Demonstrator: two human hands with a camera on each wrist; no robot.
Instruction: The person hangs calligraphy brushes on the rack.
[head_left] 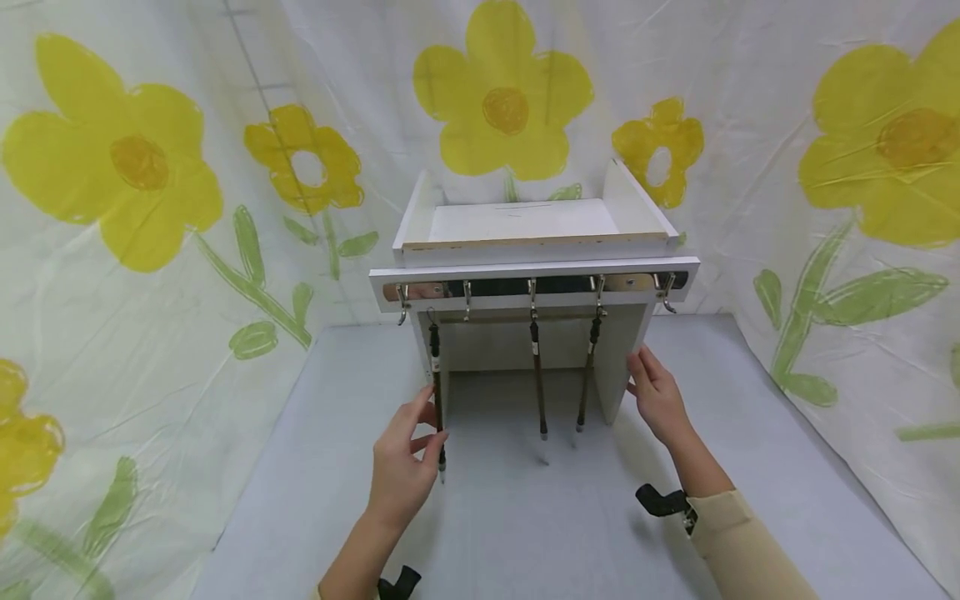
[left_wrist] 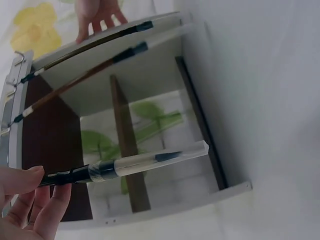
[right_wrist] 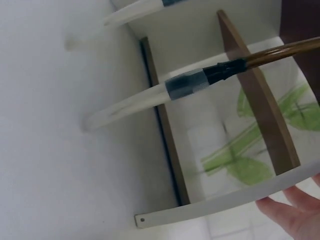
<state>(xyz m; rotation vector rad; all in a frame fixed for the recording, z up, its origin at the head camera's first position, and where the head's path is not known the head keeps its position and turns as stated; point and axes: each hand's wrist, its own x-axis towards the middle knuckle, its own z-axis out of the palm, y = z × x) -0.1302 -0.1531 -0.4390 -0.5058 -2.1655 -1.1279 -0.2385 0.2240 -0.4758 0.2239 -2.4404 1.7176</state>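
Note:
In the head view my left hand (head_left: pixel 405 467) pinches a dark calligraphy brush (head_left: pixel 436 354) that points tip down by the shelf's left side. Its hanging loop sits below the rail, between two hooks. The left wrist view shows thumb and fingers on the handle, with a clear cover (left_wrist: pixel 187 152) over the bristles. My right hand (head_left: pixel 662 404) touches the outer face of the white shelf's right side panel (head_left: pixel 622 367) with extended fingertips. Two more brushes, a middle one (head_left: pixel 537 375) and a right one (head_left: pixel 589 371), hang from hooks on the metal rail (head_left: pixel 510 287).
The white shelf unit (head_left: pixel 525 250) stands on a pale tabletop (head_left: pixel 525 533) against a flower-printed curtain (head_left: pixel 360 50). Outer hooks on the left (head_left: pixel 402 302) and right (head_left: pixel 666 293) carry nothing. A wooden crossbar (left_wrist: pixel 125 130) runs inside the unit.

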